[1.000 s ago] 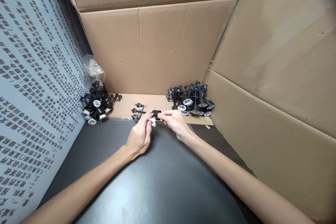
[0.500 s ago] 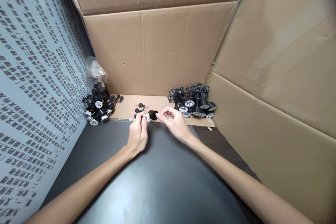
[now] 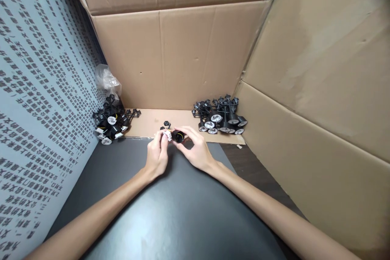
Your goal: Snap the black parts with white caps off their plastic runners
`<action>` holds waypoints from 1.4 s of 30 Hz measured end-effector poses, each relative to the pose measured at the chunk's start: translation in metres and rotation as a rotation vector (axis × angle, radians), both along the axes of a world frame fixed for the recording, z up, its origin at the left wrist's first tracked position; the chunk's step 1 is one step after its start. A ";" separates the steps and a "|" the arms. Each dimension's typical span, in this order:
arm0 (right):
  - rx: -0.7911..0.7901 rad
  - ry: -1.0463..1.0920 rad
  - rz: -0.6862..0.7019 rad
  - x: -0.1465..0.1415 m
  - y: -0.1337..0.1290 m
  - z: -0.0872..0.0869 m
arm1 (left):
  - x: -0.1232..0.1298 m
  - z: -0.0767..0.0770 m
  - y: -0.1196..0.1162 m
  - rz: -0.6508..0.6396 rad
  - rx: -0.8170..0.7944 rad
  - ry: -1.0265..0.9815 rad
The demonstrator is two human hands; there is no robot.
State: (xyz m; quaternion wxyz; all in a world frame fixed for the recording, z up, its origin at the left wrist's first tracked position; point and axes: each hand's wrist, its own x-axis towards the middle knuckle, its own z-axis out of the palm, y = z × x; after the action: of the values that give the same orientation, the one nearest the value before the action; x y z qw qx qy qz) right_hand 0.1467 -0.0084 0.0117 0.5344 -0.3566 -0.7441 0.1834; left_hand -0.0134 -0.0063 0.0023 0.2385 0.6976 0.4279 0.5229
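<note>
The left hand's grip (image 3: 157, 157) is closed, its fingertips pinched on a small white plastic piece (image 3: 166, 135), while the right hand's grip (image 3: 196, 150) is curved only part of the way shut, its thumb and fingers at a short black plastic cylinder (image 3: 178, 136). The white piece and the cylinder meet between the hands, just above the near edge of a flat cardboard sheet (image 3: 183, 120), but the fingers hide how they fit together, and whether they are joined cannot be told. A small black lamp-shaped part (image 3: 166, 124) lies on the sheet just beyond them. To the left stands a heap of black parts (image 3: 110, 124) with white discs, white clips and bits of yellow wire; to the right stands a larger heap of black stemmed parts (image 3: 219, 118) with white round ends. Both heaps remain sizeable, so much of the work appears to lie in these piles, though which parts are finished cannot be told from here. A clear plastic bag (image 3: 106, 78) sits behind the left heap, and a small white scrap (image 3: 239, 146) lies by the sheet's right corner. Below the hands spreads the dark desk (image 3: 183, 219), walled by cardboard box panels (image 3: 131, 61).
</note>
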 end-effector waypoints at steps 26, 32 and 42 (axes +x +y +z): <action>0.130 0.044 -0.106 -0.004 0.000 -0.019 | 0.003 0.000 -0.002 0.048 0.432 0.402; 0.121 0.010 -0.097 -0.004 -0.001 -0.020 | 0.003 -0.002 -0.001 0.061 0.427 0.408; 0.141 0.007 -0.053 -0.004 0.002 -0.025 | 0.003 -0.002 0.001 0.063 0.435 0.408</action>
State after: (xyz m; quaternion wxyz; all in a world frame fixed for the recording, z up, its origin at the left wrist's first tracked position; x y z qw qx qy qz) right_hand 0.1431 -0.0067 -0.0129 0.5655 -0.3371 -0.7434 0.1177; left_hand -0.0100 -0.0058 0.0000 -0.0240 0.8092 0.3663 0.4588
